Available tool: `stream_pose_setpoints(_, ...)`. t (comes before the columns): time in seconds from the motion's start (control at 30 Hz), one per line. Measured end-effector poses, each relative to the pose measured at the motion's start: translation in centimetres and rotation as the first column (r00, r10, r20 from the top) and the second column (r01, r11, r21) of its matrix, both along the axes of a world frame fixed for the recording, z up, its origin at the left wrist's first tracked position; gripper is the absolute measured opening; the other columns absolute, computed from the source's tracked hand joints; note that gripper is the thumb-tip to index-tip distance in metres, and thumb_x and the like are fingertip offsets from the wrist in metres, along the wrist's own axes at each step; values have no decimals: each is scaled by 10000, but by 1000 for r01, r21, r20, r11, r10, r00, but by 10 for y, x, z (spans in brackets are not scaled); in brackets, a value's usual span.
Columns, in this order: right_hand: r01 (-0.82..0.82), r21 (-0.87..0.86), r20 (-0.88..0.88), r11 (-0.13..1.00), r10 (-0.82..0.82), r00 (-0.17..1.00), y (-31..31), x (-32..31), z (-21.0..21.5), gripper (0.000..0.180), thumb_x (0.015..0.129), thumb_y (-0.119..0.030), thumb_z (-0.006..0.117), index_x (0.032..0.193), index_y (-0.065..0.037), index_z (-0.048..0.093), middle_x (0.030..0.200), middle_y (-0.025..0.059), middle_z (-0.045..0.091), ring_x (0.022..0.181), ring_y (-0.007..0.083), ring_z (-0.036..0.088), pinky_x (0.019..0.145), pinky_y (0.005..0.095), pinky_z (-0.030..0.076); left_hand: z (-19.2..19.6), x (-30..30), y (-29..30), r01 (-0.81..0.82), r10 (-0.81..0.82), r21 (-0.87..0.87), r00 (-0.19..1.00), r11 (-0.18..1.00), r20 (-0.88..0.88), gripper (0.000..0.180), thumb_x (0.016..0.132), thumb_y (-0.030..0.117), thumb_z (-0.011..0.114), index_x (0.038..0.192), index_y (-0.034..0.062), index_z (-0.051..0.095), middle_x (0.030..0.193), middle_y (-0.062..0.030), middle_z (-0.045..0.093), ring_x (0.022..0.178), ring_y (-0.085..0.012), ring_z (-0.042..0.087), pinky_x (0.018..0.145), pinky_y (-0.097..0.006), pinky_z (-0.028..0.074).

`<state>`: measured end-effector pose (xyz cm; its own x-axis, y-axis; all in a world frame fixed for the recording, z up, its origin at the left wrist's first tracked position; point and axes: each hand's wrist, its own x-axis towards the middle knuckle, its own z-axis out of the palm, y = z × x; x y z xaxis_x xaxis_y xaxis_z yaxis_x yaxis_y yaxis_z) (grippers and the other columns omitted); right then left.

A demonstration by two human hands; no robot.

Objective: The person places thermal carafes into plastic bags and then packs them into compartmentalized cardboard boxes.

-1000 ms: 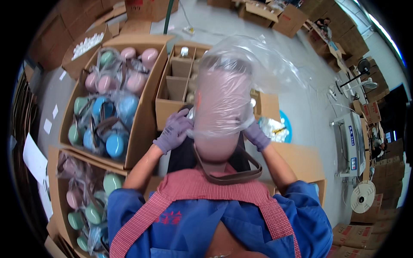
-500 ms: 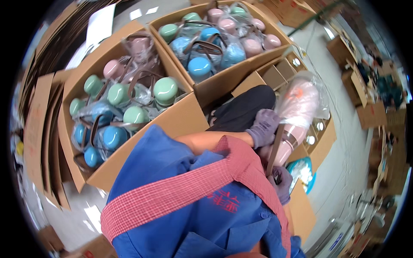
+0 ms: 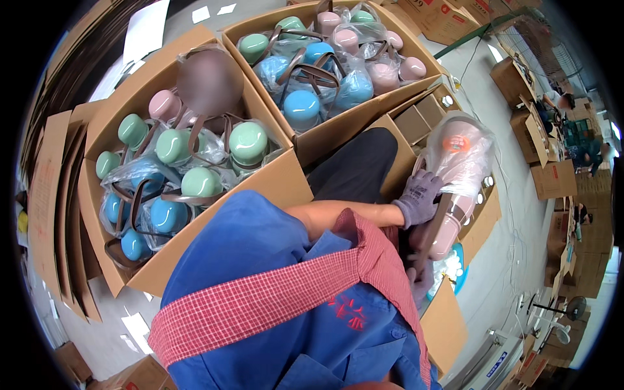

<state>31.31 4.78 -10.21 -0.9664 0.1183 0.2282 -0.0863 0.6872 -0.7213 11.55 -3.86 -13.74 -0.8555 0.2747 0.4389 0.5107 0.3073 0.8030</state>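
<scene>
A pink flask (image 3: 445, 235) lies tilted at my right front, its far part inside a clear plastic bag (image 3: 480, 153) with an orange round label showing through. A brown strap (image 3: 440, 220) runs along the flask's near side. My left hand (image 3: 421, 194), in a grey-purple glove, is closed at the strap's upper part, by the bag's edge. Gloved too, my right hand (image 3: 422, 278) is closed around the strap's lower end by the flask's near end. That hand is partly hidden and slightly blurred.
Two cardboard boxes, left (image 3: 214, 227) and far (image 3: 260, 84), hold several green, pink and blue flasks in plastic bags. A divided carton (image 3: 478, 237) stands under the flask. Beside my right hand is a blue container (image 3: 462, 273) with white pieces. Flattened cardboard (image 3: 55, 214) leans at left.
My left hand has moved right, from beside the flask onto the strap near the bag's edge. The flask has shifted slightly right in view. My right hand stays at the strap's lower end.
</scene>
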Motion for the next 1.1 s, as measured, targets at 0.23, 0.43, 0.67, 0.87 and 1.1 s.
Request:
stream_pose_setpoints(0.23,-85,-733,-160,675,-49,986,27,-45,95,582,1000,-505,373,750,-4,531,634,64,545,557,140,444,625,317,416,34,-122,-81,11,-51,-247,987,969,-154,256,781,329,617,749,78,652,739,-151,613,688,-300,597,623,-423,486)
stream_pose_setpoints(0.43,338,-860,60,384,-580,812,-55,-103,137,618,993,-565,305,927,-5,558,833,73,562,790,193,536,766,338,441,129,39,-48,271,-188,-4,656,962,-731,184,647,315,671,689,136,657,706,-50,610,746,-241,627,708,-419,465)
stream_pose_setpoints(0.67,187,-429,-30,884,-221,975,-21,-143,165,614,858,-407,665,1326,-44,508,1275,180,566,1155,242,544,1019,435,429,70,-44,-402,-586,489,-57,722,808,-489,651,673,397,789,1156,45,533,1146,-138,543,1064,-314,545,907,-435,443)
stream_pose_setpoints(0.87,95,-437,12,894,-101,995,-56,-236,113,553,878,-349,632,1313,-27,516,1262,174,571,1147,242,550,1010,422,438,11,45,-636,43,947,-994,309,-105,-87,781,708,430,750,1392,187,460,1555,-153,213,1440,-347,200,1123,-560,211)
stream_pose_setpoints(1.1,-8,-446,49,895,34,998,-87,-292,98,485,902,-281,594,1297,-8,526,1248,168,577,1139,243,557,998,408,448,-41,41,-739,-492,947,-846,317,204,43,443,817,470,632,1045,94,687,1226,-178,598,1156,-330,548,995,-412,417)
